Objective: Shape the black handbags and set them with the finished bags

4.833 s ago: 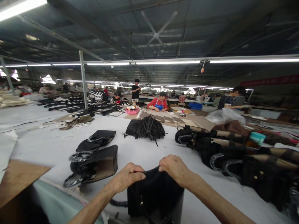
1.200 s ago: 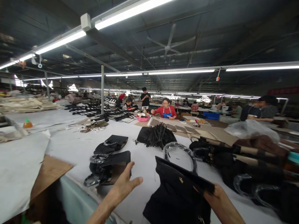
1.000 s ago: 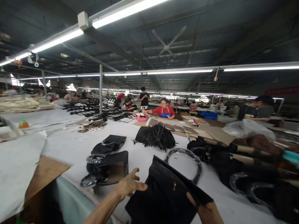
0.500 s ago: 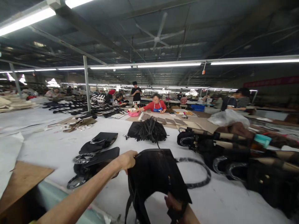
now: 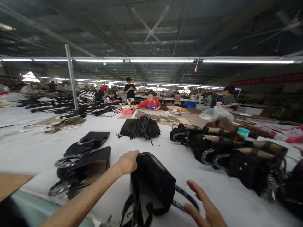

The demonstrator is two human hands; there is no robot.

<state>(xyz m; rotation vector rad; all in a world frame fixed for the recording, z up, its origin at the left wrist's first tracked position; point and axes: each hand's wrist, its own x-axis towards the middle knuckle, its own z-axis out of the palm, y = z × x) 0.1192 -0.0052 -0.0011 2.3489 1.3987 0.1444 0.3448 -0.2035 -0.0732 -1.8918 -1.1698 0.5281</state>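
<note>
A black handbag stands in front of me on the white table, its mouth open and its inside showing. My left hand is closed on the bag's upper left edge. To the right of the bag, my right hand is open, fingers apart, beside the plastic-wrapped handle. Whether its fingertips touch that handle I cannot tell. Dark straps and a metal fitting hang at the bag's near side.
More black bags lie on the left. A row of finished-looking bags stands on the right, near a teal-lidded jar. Beyond lies a bundle of black strips. Across the table sits a person in red.
My right hand has come out from beneath the bag to its right side and spread its fingers. The bag's mouth has opened wider. My left hand keeps its grip.
</note>
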